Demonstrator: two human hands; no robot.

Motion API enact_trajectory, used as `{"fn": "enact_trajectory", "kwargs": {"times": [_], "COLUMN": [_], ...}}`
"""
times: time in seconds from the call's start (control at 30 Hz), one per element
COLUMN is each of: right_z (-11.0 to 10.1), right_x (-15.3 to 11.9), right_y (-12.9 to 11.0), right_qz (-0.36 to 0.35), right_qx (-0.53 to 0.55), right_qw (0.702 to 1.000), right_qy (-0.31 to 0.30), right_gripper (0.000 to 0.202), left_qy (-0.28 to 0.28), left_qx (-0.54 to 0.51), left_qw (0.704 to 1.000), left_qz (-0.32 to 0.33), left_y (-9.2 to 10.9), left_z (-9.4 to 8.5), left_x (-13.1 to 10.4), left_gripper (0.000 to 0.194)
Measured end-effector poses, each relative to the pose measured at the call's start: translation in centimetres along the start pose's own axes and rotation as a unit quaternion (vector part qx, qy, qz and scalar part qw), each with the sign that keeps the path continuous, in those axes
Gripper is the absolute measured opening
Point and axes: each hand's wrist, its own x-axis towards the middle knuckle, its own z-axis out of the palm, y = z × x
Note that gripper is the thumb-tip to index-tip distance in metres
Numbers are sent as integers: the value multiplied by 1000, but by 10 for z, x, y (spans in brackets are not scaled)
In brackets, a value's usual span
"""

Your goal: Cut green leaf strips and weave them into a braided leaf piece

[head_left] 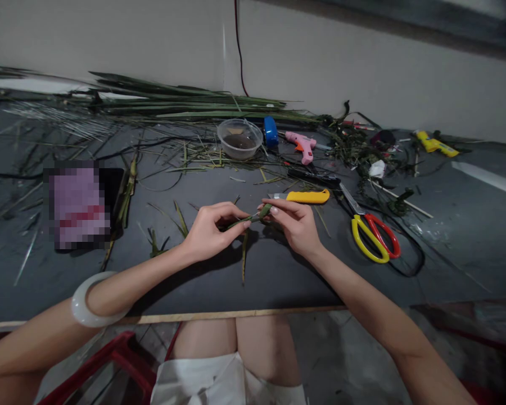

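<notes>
Above the near half of the dark table, my two hands meet at a small green leaf piece (265, 211) that looks folded or wound. My left hand (215, 228) pinches the thin stem end on the left, between thumb and forefinger. Thumb and fingers of my right hand (295, 225) close on the rolled leaf part. Fingertips hide some of the piece. Just beyond my right hand lies a yellow utility knife (307, 196). Scissors (373, 233) with one yellow and one red handle rest to the right. Cut leaf scraps (179, 216) lie beside my left hand.
Long green leaves (185, 104) are stacked along the wall. A clear plastic bowl (239, 139), a blue tape roll (270, 132) and a pink glue gun (302, 147) stand behind my hands. A phone with a blurred screen (78, 202) lies left. Dark leaf scraps (354, 143) are heaped at right.
</notes>
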Motion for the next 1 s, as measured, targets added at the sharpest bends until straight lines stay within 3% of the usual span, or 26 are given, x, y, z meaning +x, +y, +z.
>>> {"fn": "enact_trajectory", "kwargs": {"times": [0.13, 0.27, 0.47, 0.53, 0.7, 1.0], "right_z": [1, 2, 0, 1, 6, 13], "right_x": [3, 4, -2, -3, -7, -10], "right_y": [1, 3, -5, -6, -6, -4], "right_qz": [50, 62, -58, -78, -18, 17], "right_qx": [53, 27, -76, -97, -91, -48], "right_qw": [997, 998, 989, 987, 993, 997], "right_qy": [0, -13, -109, -101, -72, -58], "right_gripper": [29, 32, 26, 30, 38, 44], "left_qy": [-7, -4, 4, 4, 3, 4], "left_qx": [-17, -14, -68, -79, -90, -79], "left_qw": [1000, 1000, 998, 997, 995, 996], "left_qz": [5, 6, -11, -20, -36, -35], "left_y": [2, 2, 0, 0, 1, 0], "left_z": [-1, -1, 0, 0, 0, 0], "left_x": [0, -1, -1, -1, 0, 0], "left_gripper": [17, 18, 18, 18, 18, 19]}}
